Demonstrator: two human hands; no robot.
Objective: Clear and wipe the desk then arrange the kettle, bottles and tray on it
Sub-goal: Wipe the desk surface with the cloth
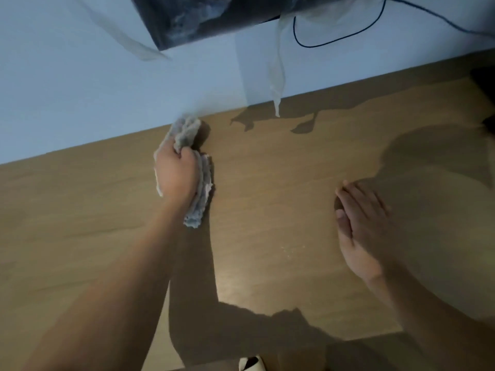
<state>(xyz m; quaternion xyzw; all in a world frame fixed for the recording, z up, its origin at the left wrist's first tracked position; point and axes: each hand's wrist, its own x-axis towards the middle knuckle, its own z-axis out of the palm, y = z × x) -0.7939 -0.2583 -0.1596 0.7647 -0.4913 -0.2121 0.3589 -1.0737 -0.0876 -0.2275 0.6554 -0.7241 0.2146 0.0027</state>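
Note:
My left hand (178, 174) grips a bunched grey cloth (187, 133) and presses it on the wooden desk (281, 183), close to the desk's far edge by the wall. Part of the cloth sticks out past my fingers toward the wall and part trails back under my wrist. My right hand (361, 226) lies flat on the desk to the right, fingers straight and together, holding nothing. No kettle, bottle or tray is in view.
A pale wall (80, 89) runs along the desk's far edge. A dark screen wrapped in clear plastic film (203, 17) hangs on it above, with a black cable (334, 36) looping to its right. Something dark sits at the desk's far right corner (484, 84).

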